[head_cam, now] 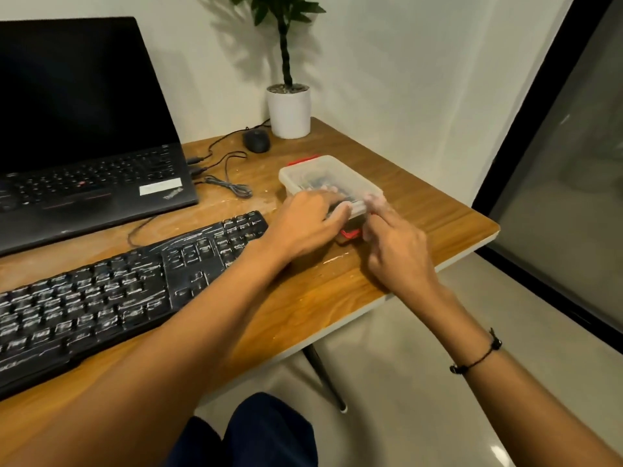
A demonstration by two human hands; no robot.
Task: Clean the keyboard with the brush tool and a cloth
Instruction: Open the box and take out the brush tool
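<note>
White walls and a dark glass door frame a wooden worktop (387, 156) streaked with pale dust. On it, a black keyboard (111, 298) coated in white powder lies at the near left, with an open laptop (84, 156) behind it and a mouse (257, 141) and potted plant (289, 109) toward the far corner. Just right of the keyboard sits a lidded clear plastic box (323, 178) with red latches (350, 233); dark items can be made out through its lid, but neither brush nor cloth can be identified.

The left hand (310, 217) is laid on the box's near end, fingers curled over the lid edge in a grip. The right hand (397, 241) is placed at the near right corner beside the red latch, fingers bent against the box; how firmly anything is pinched there cannot be told, as the fingertips are blurred. The step is judged to be the opening of the box, so cleaning itself is not yet begun.

Several slips are possible from here. The box stands near the worktop's right edge, so a hard pull on the latch could push it off. If the lid is released suddenly, the contents could be scattered. The left forearm hangs just over the keyboard's right end, where powder could be smeared or keys pressed.
</note>
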